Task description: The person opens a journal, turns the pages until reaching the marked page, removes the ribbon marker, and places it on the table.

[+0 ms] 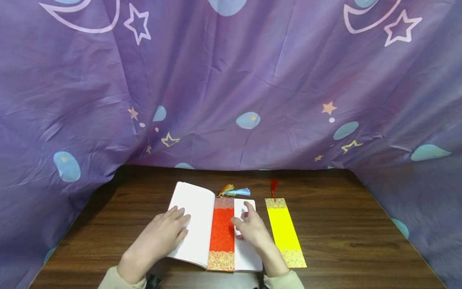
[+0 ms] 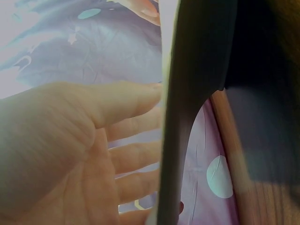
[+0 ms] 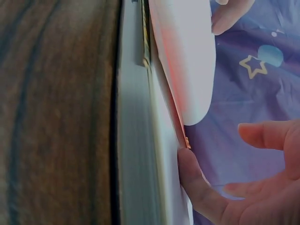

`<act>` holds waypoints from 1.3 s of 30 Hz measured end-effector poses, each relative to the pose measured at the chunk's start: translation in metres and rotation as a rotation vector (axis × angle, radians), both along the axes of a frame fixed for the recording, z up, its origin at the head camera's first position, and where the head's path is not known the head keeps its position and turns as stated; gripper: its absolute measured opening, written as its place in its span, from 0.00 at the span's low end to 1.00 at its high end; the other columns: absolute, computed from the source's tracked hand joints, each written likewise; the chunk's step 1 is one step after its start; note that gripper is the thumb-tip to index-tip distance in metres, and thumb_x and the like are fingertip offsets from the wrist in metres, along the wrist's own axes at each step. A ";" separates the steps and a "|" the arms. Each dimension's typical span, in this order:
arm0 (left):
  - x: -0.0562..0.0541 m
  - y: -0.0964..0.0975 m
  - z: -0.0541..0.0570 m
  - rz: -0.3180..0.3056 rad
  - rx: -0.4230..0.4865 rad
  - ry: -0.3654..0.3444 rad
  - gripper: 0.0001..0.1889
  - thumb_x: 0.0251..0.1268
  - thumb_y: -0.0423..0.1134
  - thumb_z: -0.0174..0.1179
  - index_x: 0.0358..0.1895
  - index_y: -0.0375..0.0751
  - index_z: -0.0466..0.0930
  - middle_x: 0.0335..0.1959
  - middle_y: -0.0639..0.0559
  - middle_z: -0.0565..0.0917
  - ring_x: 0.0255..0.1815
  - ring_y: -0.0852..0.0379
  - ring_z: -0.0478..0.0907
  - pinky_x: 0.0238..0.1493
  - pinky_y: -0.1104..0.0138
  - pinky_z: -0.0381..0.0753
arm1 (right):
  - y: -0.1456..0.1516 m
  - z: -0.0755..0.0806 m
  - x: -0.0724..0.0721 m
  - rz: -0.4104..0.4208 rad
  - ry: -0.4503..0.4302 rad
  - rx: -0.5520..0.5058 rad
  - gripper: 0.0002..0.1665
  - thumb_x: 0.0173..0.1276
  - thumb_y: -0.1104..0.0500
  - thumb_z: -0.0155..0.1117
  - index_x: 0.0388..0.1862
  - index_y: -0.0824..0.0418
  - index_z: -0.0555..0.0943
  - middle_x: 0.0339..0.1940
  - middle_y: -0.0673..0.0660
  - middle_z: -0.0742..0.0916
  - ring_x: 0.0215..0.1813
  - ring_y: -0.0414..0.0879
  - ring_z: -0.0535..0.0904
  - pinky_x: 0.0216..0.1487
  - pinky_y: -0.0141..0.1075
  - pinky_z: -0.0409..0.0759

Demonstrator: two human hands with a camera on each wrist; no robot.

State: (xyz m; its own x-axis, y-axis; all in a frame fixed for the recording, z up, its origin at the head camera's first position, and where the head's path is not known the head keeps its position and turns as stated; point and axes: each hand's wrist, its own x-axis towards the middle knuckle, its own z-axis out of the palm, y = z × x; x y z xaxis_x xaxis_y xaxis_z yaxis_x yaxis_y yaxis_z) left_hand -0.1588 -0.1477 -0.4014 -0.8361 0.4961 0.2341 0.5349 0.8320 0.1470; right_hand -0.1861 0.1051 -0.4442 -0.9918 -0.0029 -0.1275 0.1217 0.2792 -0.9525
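Note:
An open book (image 1: 193, 224) with blank white pages lies on the table. A red bookmark (image 1: 221, 230) with gold patterned ends lies along its inner fold. Orange-green and light blue tassels (image 1: 236, 192) stick out past the book's top. My left hand (image 1: 160, 233) rests on the left page with its fingers spread. Over the right page is my right hand (image 1: 254, 230), its thumb near the bookmark's right edge. In the right wrist view, one finger (image 3: 191, 171) touches the page by the bookmark's edge, and the thumb (image 3: 260, 133) stands apart. Nothing is pinched between them.
To the right of the book, a yellow bookmark (image 1: 283, 230) with a red tassel (image 1: 274, 188) lies slightly slanted on the brown wooden table (image 1: 346, 228). A purple cloth (image 1: 216, 88) with stars and moons hangs behind and at both sides.

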 end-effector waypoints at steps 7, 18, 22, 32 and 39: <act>-0.001 0.000 0.001 -0.006 0.008 -0.013 0.16 0.63 0.37 0.63 0.53 0.35 0.81 0.56 0.36 0.79 0.59 0.34 0.74 0.57 0.42 0.74 | -0.002 -0.003 0.000 0.032 -0.009 -0.026 0.43 0.61 0.65 0.64 0.72 0.75 0.56 0.44 0.66 0.74 0.34 0.50 0.79 0.31 0.42 0.86; 0.000 0.001 0.001 0.013 0.011 -0.043 0.17 0.63 0.38 0.63 0.52 0.32 0.81 0.57 0.35 0.79 0.61 0.34 0.73 0.59 0.42 0.72 | -0.007 -0.007 0.003 0.129 -0.026 -0.078 0.36 0.58 0.74 0.62 0.65 0.78 0.61 0.29 0.59 0.79 0.24 0.45 0.78 0.23 0.39 0.83; 0.000 0.001 0.001 0.013 0.010 -0.039 0.17 0.63 0.37 0.63 0.52 0.32 0.82 0.56 0.36 0.79 0.60 0.34 0.73 0.59 0.42 0.72 | -0.007 -0.007 0.004 0.151 -0.047 -0.138 0.28 0.59 0.76 0.58 0.60 0.77 0.65 0.28 0.61 0.80 0.21 0.45 0.78 0.21 0.38 0.83; 0.000 0.001 0.002 0.000 0.011 -0.021 0.15 0.64 0.37 0.62 0.51 0.32 0.82 0.57 0.35 0.79 0.61 0.35 0.73 0.58 0.42 0.73 | 0.002 -0.001 0.000 0.114 -0.025 -0.137 0.23 0.61 0.73 0.58 0.56 0.76 0.71 0.28 0.59 0.82 0.21 0.44 0.78 0.21 0.34 0.81; -0.002 0.002 0.000 -0.008 0.011 -0.001 0.14 0.63 0.37 0.63 0.49 0.32 0.82 0.55 0.36 0.80 0.60 0.35 0.74 0.56 0.41 0.74 | 0.014 0.004 -0.003 0.081 -0.046 -0.126 0.22 0.63 0.72 0.59 0.57 0.73 0.73 0.30 0.59 0.81 0.20 0.45 0.79 0.20 0.34 0.80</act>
